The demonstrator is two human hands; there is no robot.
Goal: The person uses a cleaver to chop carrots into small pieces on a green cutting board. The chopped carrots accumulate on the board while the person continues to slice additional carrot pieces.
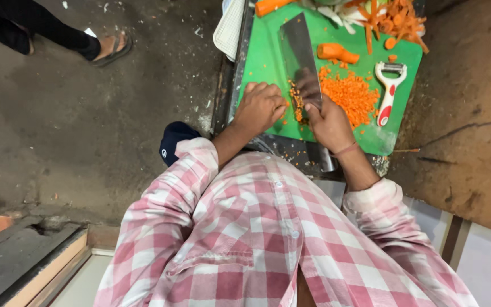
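Right hand [328,122] grips the broad steel cleaver [299,57]; curled left hand [261,107] holds nothing beside finely chopped orange carrot [350,94], risking nicked fingers.

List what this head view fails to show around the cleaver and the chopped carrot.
- Cleaver handle: hidden inside the right hand.
- What the left hand presses: covered by its curled fingers.
- Carrot strips and a whole carrot: cut off by the top edge.
- Near edge of the green cutting board: hidden behind both forearms.
- Single bits in the diced carrot pile: too small.
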